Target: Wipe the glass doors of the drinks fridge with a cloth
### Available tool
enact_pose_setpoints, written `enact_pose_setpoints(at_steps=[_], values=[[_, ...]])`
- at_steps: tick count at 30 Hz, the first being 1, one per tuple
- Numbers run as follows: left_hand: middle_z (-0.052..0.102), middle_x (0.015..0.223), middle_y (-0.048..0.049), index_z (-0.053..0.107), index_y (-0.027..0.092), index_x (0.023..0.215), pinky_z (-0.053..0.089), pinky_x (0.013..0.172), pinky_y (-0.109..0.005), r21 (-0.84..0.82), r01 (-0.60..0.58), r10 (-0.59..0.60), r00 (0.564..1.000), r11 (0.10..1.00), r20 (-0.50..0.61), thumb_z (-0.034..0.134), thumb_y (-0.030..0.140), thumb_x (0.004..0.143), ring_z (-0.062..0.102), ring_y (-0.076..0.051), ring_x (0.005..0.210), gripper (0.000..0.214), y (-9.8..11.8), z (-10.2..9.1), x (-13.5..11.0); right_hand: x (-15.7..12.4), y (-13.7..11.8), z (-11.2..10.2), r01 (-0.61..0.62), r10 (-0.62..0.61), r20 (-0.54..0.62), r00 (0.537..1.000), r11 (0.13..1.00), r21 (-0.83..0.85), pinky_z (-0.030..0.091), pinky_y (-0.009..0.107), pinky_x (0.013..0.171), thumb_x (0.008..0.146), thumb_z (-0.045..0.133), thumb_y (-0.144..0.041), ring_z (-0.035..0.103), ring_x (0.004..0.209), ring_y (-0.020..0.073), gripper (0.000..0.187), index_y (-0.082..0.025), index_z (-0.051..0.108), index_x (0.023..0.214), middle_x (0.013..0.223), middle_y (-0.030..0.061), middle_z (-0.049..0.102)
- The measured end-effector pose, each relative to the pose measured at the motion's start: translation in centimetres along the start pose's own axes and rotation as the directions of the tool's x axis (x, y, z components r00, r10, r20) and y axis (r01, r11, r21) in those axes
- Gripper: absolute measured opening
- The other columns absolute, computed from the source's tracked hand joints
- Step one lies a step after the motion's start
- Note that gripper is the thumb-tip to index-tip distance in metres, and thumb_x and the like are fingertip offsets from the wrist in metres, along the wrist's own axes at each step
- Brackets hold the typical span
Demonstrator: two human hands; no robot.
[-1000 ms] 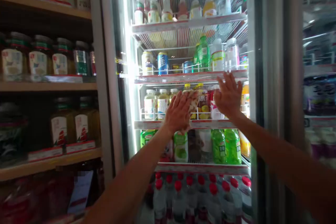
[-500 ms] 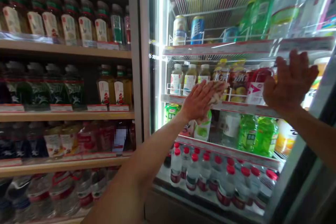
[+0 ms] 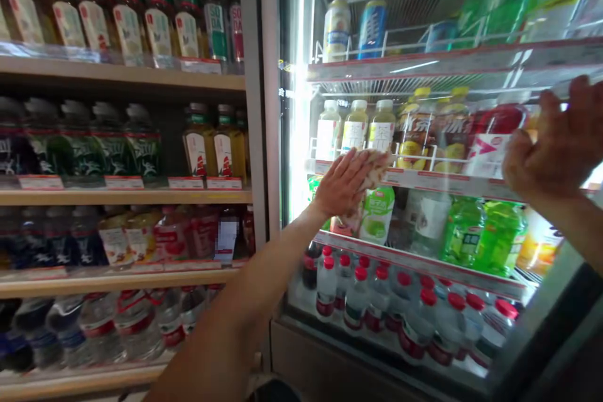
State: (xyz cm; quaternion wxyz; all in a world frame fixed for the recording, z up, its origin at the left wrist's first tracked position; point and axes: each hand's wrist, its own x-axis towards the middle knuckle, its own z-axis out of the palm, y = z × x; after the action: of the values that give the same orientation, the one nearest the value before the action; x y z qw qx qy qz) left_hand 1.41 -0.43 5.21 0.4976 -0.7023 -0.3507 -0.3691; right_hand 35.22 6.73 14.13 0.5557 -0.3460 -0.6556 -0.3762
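My left hand [image 3: 343, 183] lies flat against the glass door [image 3: 301, 44] of a lit drinks fridge and presses a light crumpled cloth [image 3: 377, 165] onto the pane, level with the shelf of pale yellow bottles [image 3: 355, 127]. My right hand [image 3: 558, 141] is further right on the same glass, palm to the pane, fingers apart and slightly bent, holding nothing. Behind the glass stand green bottles [image 3: 485, 232] and red-capped water bottles [image 3: 372, 295].
Left of the fridge's grey door frame [image 3: 264, 138], wooden shelves [image 3: 122, 198] carry rows of bottled drinks with price tags. Cans [image 3: 372, 28] stand on an upper fridge shelf. The door's dark right edge [image 3: 560, 320] runs down at the lower right.
The view has swung left and closer to the fridge. My left hand with the cloth has slid slightly down the glass. My right hand has drifted toward the picture's right edge.
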Motion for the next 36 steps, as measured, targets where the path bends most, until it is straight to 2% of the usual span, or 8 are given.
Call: enact_pose_setpoints(at_steps=[6,13,16,20,27,30,34,36], values=[[0.01,0.154,-0.0066,0.014,0.016,0.143,0.012,0.116,-0.049,-0.007,0.507,-0.494,0.837,0.862,-0.233,0.025,0.031,0.09,-0.008,-0.021,0.141,0.056,-2.7,-0.4,-0.1,-0.2,0.2,-0.2,0.036,-0.034,0.045,0.998,0.998,-0.044,0.006,0.066,0.103,0.083,0.031,-0.045,0.001,0.141,0.0315,0.068,-0.027,0.014,0.145,0.154,0.0043,0.006],[0.033,0.146,-0.0053,0.033,0.017,0.136,0.017,0.116,-0.041,0.009,-0.022,0.022,0.999,1.0,0.05,0.025,0.042,0.09,-0.002,-0.019,0.141,0.053,1.8,0.6,-0.4,-0.2,0.4,-0.1,0.057,-0.056,0.019,0.998,0.997,-0.054,0.008,0.067,0.101,0.08,0.033,-0.047,0.004,0.141,0.0327,0.07,-0.026,0.016,0.145,0.154,0.005,0.008],[0.027,0.149,-0.0063,0.027,0.017,0.139,0.016,0.116,-0.043,0.015,0.155,-0.155,0.988,0.988,-0.01,0.026,0.039,0.09,0.001,-0.019,0.141,0.054,-1.2,-0.5,-1.4,-0.4,-0.1,-0.3,0.0,0.001,0.041,0.999,1.0,-0.025,0.006,0.066,0.103,0.081,0.033,-0.046,0.003,0.141,0.0316,0.068,-0.027,0.018,0.145,0.154,0.0047,0.009],[0.014,0.153,-0.0102,0.019,0.013,0.142,0.014,0.115,-0.05,-0.007,0.49,-0.477,0.846,0.872,-0.239,0.026,0.033,0.09,-0.004,-0.023,0.141,0.056,-2.9,-0.7,-2.3,-0.6,-1.0,-0.6,-0.045,0.046,0.018,0.999,0.999,-0.01,0.005,0.06,0.107,0.084,0.031,-0.042,0.005,0.142,0.0277,0.062,-0.028,0.021,0.144,0.154,0.0034,0.012],[0.033,0.147,-0.0071,0.034,0.018,0.136,0.019,0.115,-0.043,-0.034,0.001,0.0,0.999,0.999,0.054,0.03,0.041,0.089,0.003,-0.02,0.141,0.053,0.2,0.1,-3.9,-1.5,-0.5,0.1,-0.031,0.031,0.015,0.999,0.999,0.007,0.004,0.062,0.105,0.084,0.03,-0.044,0.004,0.142,0.0303,0.064,-0.026,0.019,0.144,0.154,0.0055,0.012],[0.027,0.149,-0.0108,0.031,0.014,0.137,0.018,0.115,-0.047,-0.001,0.265,-0.264,0.96,0.964,-0.093,0.03,0.037,0.089,0.004,-0.022,0.141,0.054,-2.1,-0.6,-4.1,-1.9,-0.7,0.4,-0.032,0.032,-0.012,0.999,0.999,-0.025,0.006,0.061,0.105,0.081,0.034,-0.044,0.006,0.141,0.0303,0.066,-0.023,0.022,0.144,0.153,0.0067,0.014],[0.015,0.152,-0.014,0.023,0.011,0.14,0.013,0.114,-0.053,-0.058,0.583,-0.574,0.77,0.81,-0.28,0.03,0.034,0.09,0.0,-0.025,0.141,0.056,-2.9,-0.3,-3.6,-1.9,-1.4,0.2,-0.068,0.068,-0.008,0.998,0.998,-0.014,0.006,0.058,0.107,0.082,0.034,-0.043,0.008,0.141,0.0297,0.065,-0.021,0.027,0.142,0.152,0.0082,0.016],[0.014,0.152,-0.0121,0.021,0.013,0.141,0.014,0.114,-0.053,-0.047,0.537,-0.531,0.811,0.842,-0.245,0.03,0.034,0.09,-0.002,-0.024,0.141,0.056,-1.2,0.4,-3.9,-1.9,-1.7,0.0,-0.089,0.089,-0.006,0.996,0.996,0.009,0.005,0.057,0.108,0.082,0.033,-0.043,0.009,0.141,0.0289,0.064,-0.021,0.028,0.142,0.152,0.0077,0.018]])
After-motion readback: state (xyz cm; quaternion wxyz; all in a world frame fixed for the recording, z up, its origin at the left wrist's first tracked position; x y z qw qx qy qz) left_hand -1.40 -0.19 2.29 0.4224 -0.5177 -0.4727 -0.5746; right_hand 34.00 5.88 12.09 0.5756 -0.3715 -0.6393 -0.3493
